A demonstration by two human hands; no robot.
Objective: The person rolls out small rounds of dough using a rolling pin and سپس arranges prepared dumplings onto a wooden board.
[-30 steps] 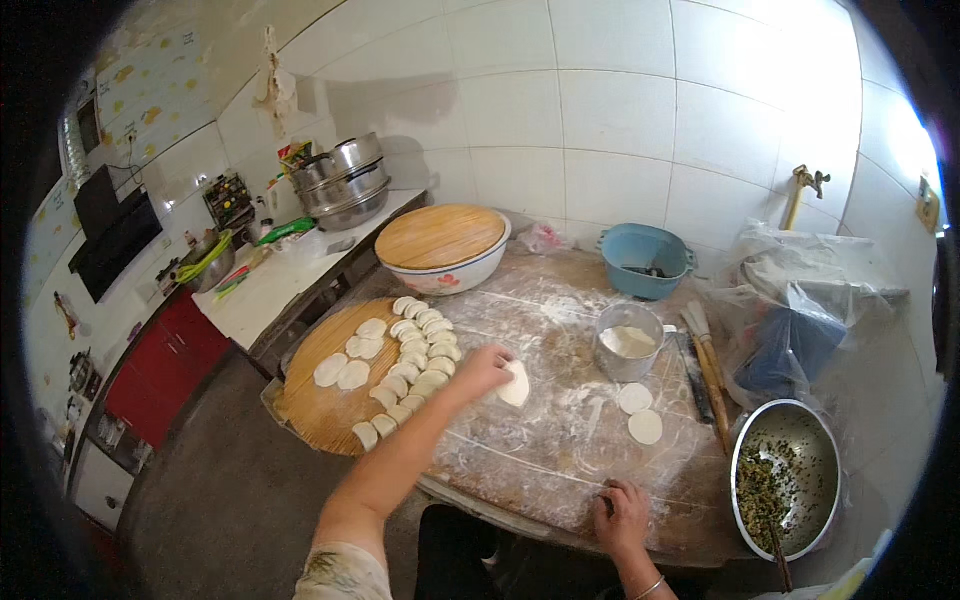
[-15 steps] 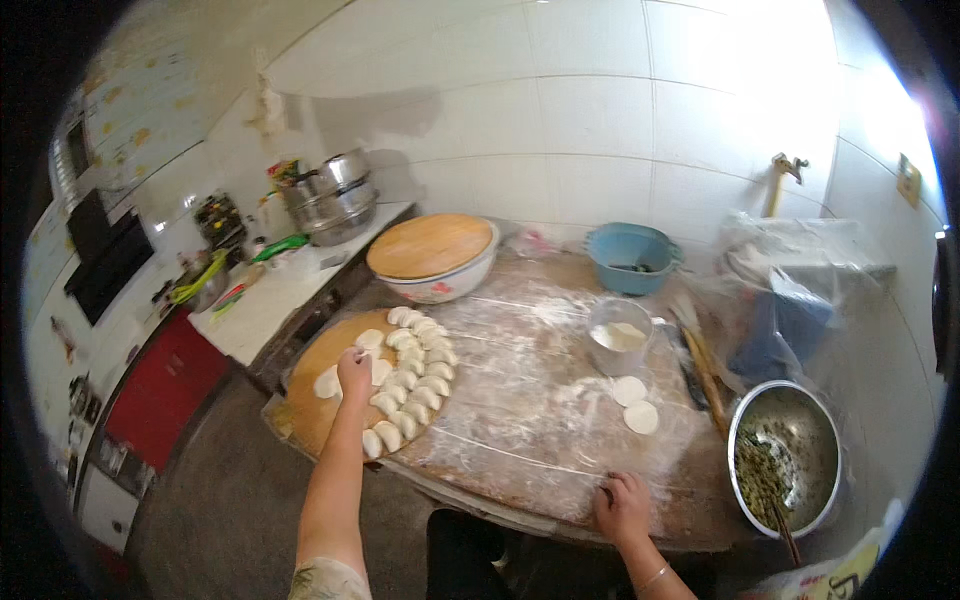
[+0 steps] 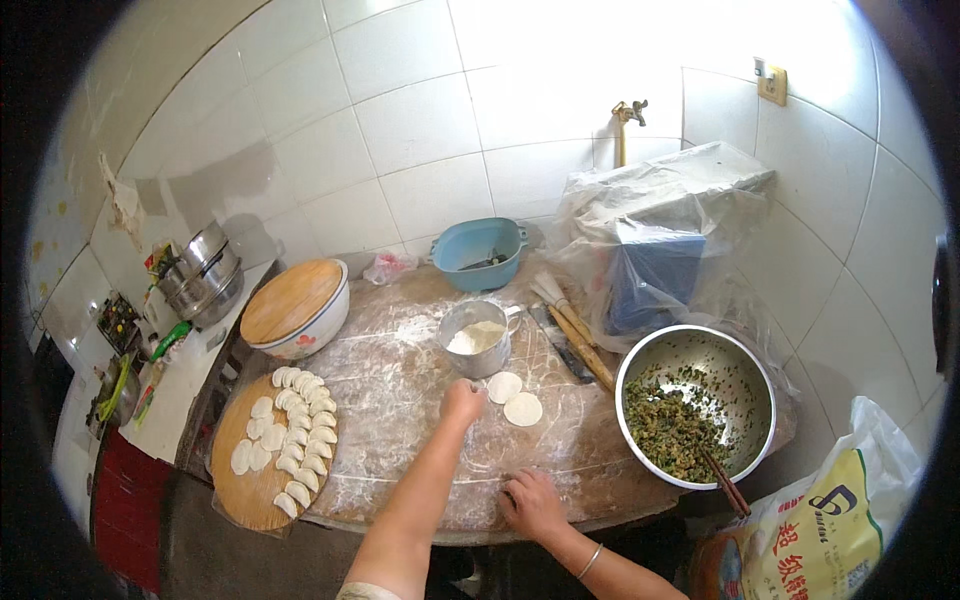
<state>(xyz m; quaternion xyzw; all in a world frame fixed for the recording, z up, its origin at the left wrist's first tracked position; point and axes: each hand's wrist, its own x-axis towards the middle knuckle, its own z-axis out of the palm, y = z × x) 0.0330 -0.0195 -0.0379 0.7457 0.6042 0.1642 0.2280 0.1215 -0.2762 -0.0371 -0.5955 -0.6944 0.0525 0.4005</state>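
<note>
Two round dough wrappers, a far one [image 3: 504, 388] and a near one [image 3: 523, 409], lie on the floured tabletop [image 3: 390, 420]. My left hand [image 3: 463, 402] is just left of them, knuckles up, its fingertips hidden beneath it. Whether it grips anything does not show. Close to the table's front edge, my right hand [image 3: 533, 502] rests with its fingers apart and nothing in them. On the round wooden board [image 3: 228, 490] at the left, curved rows of folded dumplings [image 3: 298, 430] sit beside several flat wrappers [image 3: 259, 458].
Beyond the wrappers stands a clear jug of flour [image 3: 478, 345]. Rolling pins [image 3: 585, 345] lie to its right, near a steel bowl of chopped filling [image 3: 690, 420] with chopsticks. Farther back are a blue basin [image 3: 482, 250] and a lidded bowl [image 3: 300, 335]. A sack [image 3: 810, 530] stands front right.
My left hand has left the wooden board and come right to the loose wrappers. My right hand still rests near the front edge. The view has turned right.
</note>
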